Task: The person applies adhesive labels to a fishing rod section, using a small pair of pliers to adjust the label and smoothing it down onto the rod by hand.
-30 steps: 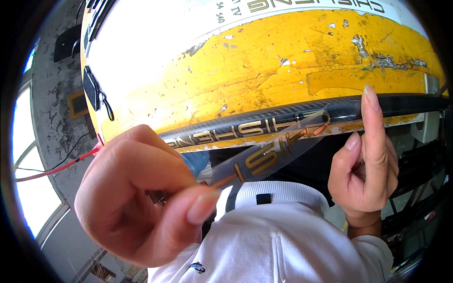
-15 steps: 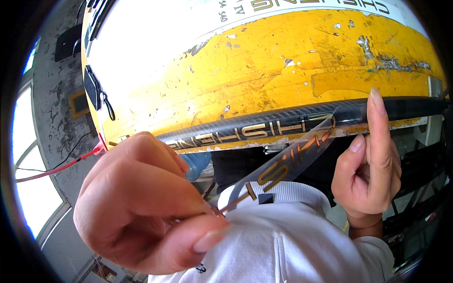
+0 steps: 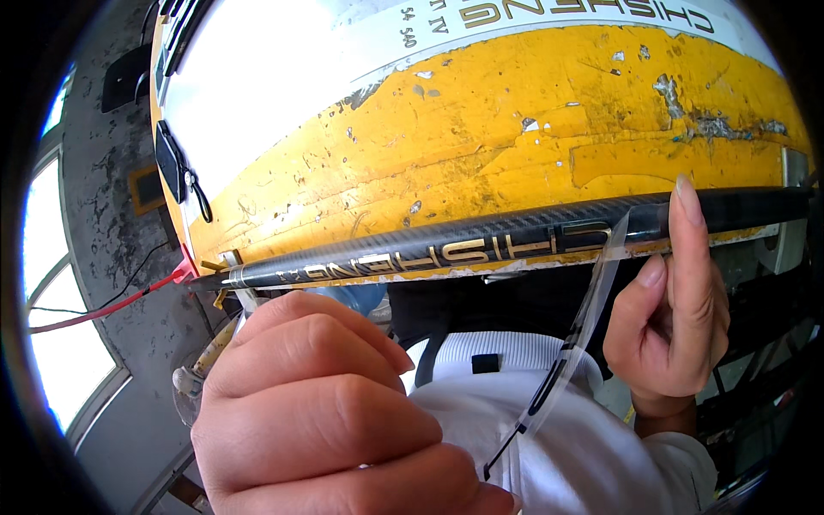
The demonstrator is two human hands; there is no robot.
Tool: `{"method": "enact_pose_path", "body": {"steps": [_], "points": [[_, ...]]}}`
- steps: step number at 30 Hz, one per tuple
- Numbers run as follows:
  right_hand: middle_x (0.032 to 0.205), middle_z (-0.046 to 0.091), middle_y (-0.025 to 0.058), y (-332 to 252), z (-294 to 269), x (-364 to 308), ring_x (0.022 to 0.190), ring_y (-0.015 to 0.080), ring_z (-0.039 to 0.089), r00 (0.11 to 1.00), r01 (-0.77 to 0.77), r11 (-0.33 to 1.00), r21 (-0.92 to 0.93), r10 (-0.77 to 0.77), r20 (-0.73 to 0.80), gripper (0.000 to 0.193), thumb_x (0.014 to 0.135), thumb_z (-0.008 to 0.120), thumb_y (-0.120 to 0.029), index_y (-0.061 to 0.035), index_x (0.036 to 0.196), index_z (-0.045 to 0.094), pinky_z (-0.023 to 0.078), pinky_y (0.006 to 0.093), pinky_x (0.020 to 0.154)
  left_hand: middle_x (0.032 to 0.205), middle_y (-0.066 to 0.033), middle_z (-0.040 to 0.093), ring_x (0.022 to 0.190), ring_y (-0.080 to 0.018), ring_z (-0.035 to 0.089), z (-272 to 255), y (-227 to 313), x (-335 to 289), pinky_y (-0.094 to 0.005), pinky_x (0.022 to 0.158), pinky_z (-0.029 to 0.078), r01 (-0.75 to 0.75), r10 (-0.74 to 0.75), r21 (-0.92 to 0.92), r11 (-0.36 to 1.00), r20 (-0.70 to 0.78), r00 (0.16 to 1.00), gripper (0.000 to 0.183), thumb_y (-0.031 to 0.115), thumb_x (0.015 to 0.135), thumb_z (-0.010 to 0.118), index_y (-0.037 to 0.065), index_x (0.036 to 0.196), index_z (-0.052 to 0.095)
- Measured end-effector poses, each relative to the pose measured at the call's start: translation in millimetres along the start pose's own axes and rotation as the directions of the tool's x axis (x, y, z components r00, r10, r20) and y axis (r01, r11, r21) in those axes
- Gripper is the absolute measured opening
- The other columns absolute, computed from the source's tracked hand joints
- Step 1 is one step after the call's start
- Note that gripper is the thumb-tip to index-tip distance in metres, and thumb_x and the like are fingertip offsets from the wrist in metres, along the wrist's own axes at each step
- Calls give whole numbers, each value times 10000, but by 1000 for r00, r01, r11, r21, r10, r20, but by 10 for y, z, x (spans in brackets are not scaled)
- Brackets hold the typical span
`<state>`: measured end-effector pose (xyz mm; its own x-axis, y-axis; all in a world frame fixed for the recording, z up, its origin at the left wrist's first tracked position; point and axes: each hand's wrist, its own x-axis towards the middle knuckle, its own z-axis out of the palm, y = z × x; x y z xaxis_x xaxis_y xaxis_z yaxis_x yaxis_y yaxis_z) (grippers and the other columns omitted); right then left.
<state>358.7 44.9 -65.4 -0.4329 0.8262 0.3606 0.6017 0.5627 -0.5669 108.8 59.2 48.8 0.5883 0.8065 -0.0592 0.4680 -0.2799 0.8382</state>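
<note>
Clear film [image 3: 577, 339] with dark markings hangs as a narrow, slanting strip between the person's two hands, seen nearly edge-on. Its lower end runs down to the left hand [image 3: 330, 412], the closest thing here, whose fingers are curled tight, knuckles up, with the film's end at the thumb side; the exact pinch is hidden from me. Behind the strip is the wearer's white top [image 3: 455, 412]. Upward, the film meets a black tube [image 3: 412, 240] just left of the right hand [image 3: 665, 318]. That hand has its index finger [image 3: 689, 266] straight across the tube, beside the film's upper end, with the thumb bent below and the remaining fingers folded in; I can't tell whether they grip anything. Gold lettering shows along the tube, left of where the film meets it. The tube lies along the near edge of a scuffed yellow worktop [image 3: 481, 112]. A red cable [image 3: 112, 313] comes in from the left, and farther back sits a white sheet [image 3: 386, 43] with lettering.
</note>
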Motion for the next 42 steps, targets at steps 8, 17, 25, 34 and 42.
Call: {"method": "enact_pose_path", "body": {"steps": [8, 17, 25, 34, 42], "points": [[1228, 550, 328, -28, -65, 41, 1105, 380, 605, 998, -2, 1000, -14, 2, 60, 440, 870, 427, 119, 206, 1298, 375, 523, 363, 894, 648, -29, 487, 600, -104, 414, 1, 13, -21, -272, 575, 333, 335, -273, 218, 916, -272, 923, 179, 196, 853, 629, 61, 762, 553], [1250, 544, 316, -38, -5, 10, 1074, 334, 630, 1000, -21, 1000, 14, 21, -3, 453, 886, 412, 117, 192, 1328, 348, 527, 338, 877, 623, -41, 520, 580, -103, 401, 124, 48, 43, -254, 590, 279, 567, -488, 182, 803, -343, 803, 112, 98, 790, 634, 34, 746, 552], [1250, 562, 286, -55, 49, 13, 861, 202, 678, 998, -40, 998, -39, 39, -44, 481, 889, 400, 122, 174, 1360, 317, 537, 295, 816, 619, -38, 520, 560, -107, 406, 137, -11, 44, -258, 585, 286, 546, -451, 236, 804, -355, 819, 101, 91, 791, 644, 39, 755, 565], [1055, 658, 187, -68, 108, -110, 701, 94, 609, 981, -185, 981, -57, 181, -73, 501, 903, 390, 110, 142, 1394, 302, 520, 234, 723, 600, -21, 487, 529, -76, 377, 138, -78, 48, -240, 534, 265, 491, -400, 242, 837, -342, 850, 123, 93, 792, 665, 41, 743, 564], [1015, 667, 158, -80, 105, -132, 787, 112, 626, 975, -218, 974, -58, 216, -47, 487, 919, 385, 95, 137, 1398, 305, 514, 243, 770, 592, -15, 477, 505, -70, 351, 163, -114, 40, -228, 493, 235, 483, -393, 222, 847, -352, 850, 134, 85, 783, 668, 41, 724, 556]]}}
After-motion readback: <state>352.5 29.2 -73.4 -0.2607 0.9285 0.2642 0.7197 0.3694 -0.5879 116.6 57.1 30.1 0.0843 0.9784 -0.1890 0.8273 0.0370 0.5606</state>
